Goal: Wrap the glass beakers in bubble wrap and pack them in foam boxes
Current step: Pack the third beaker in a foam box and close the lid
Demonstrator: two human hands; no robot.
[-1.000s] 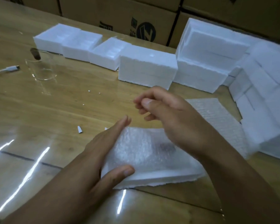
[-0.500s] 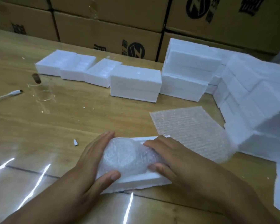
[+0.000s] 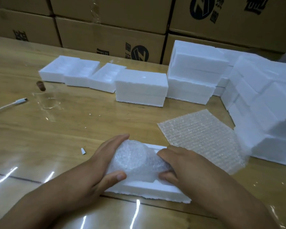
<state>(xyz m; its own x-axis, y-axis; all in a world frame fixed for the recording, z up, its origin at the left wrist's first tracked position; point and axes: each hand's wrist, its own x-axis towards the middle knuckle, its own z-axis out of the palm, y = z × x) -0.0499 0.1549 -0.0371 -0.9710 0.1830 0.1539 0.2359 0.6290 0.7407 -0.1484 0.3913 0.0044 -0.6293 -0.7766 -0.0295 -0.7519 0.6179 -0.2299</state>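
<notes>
Bubble-wrapped beaker [image 3: 130, 161], probably light, fragile and slippery, lies in the foam box [image 3: 147, 190]; left hand [image 3: 97, 166] and right hand [image 3: 185, 164] clasp its ends.

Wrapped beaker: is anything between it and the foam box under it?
Nothing visible. The wrapped beaker lies in the recess of the open foam box. The left hand grips its left end and the right hand grips its right end. Nothing covers the recess.
</notes>
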